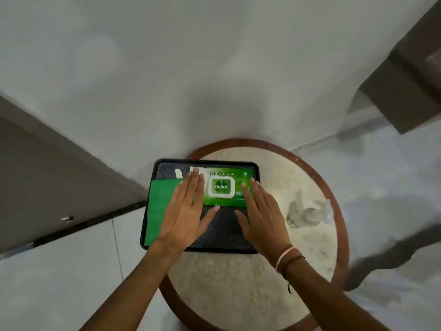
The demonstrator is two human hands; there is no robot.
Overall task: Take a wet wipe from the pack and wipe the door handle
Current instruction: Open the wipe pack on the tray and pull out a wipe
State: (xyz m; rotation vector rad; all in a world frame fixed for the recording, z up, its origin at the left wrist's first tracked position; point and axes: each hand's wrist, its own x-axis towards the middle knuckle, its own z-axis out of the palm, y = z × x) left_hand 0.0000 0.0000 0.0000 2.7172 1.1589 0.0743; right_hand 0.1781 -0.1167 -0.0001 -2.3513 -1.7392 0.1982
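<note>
A green wet wipe pack (pixel 222 188) with a white-framed lid lies at the back of a black tray (pixel 223 231). My left hand (pixel 185 210) hovers flat, fingers apart, over the pack's left end and a green cloth (pixel 160 211). Over the pack's right end, my right hand (pixel 261 211) is spread flat, its fingertips above the edge. Neither hand holds anything. The pack's lid looks closed. A small metal door handle (pixel 67 219) shows on the brown door at the left.
The tray sits on a round marble-topped table (pixel 238 295) with a brown rim. A crumpled clear plastic wrapper (pixel 307 212) lies on the table to the right. A white wall stands behind, and a brown door (pixel 35 175) at the left.
</note>
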